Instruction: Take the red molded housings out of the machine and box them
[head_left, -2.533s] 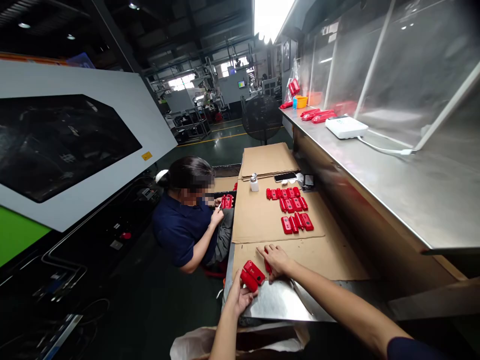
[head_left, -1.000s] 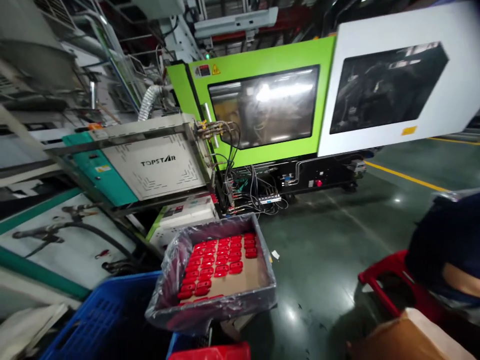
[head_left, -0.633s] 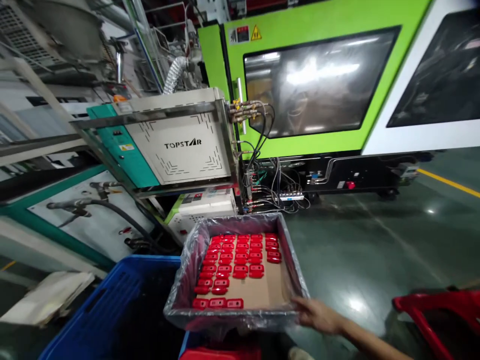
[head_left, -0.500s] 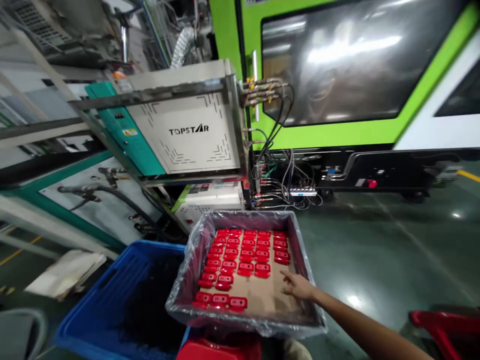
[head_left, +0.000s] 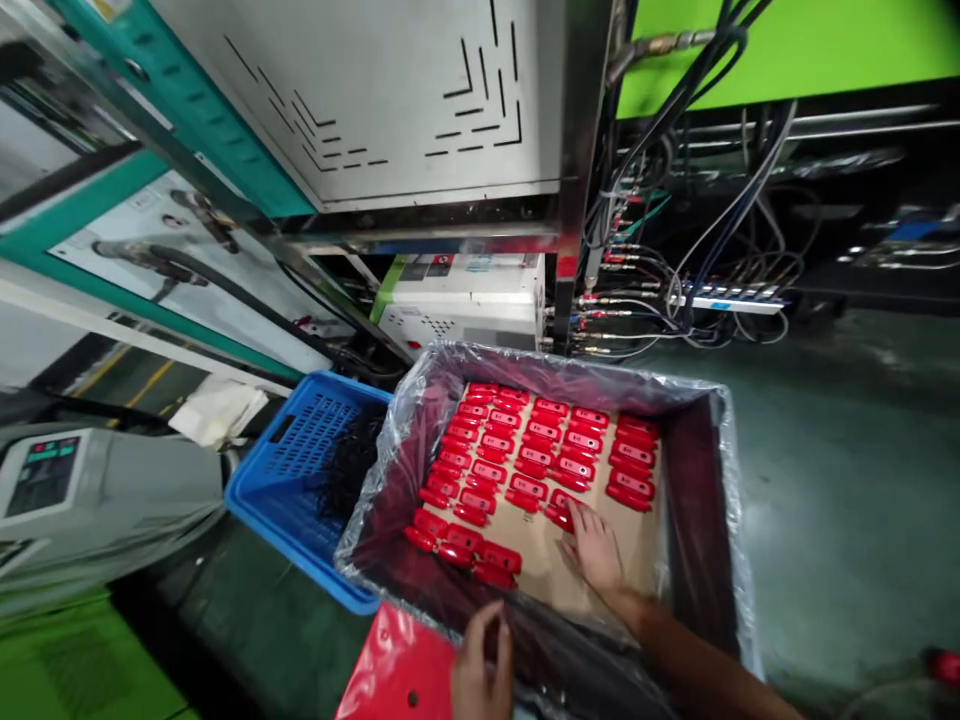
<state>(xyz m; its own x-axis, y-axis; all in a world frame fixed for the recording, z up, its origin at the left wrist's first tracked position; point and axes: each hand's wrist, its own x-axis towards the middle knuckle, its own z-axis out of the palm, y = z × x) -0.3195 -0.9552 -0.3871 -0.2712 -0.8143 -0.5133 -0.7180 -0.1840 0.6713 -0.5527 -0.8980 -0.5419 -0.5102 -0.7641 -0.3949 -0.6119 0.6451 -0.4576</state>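
The right hand (head_left: 596, 548) is reaching into the plastic-lined box (head_left: 697, 500), fingers (head_left: 576, 520) spread flat on the cardboard sheet (head_left: 540, 560) and touching the nearest red part (head_left: 561, 515) just ahead of the fingertips. That part is lying with its long axis running across the hand's reach. The left hand (head_left: 481, 668) is hovering at the box's near edge, fingers loosely curled and holding nothing visible, beside a red lid (head_left: 390, 670).

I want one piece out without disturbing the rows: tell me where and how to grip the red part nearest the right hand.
Pinch the red part across its narrow sides, probably from above with the right hand. It lies flat on the cardboard sheet, neighbours close above, only the near side open.
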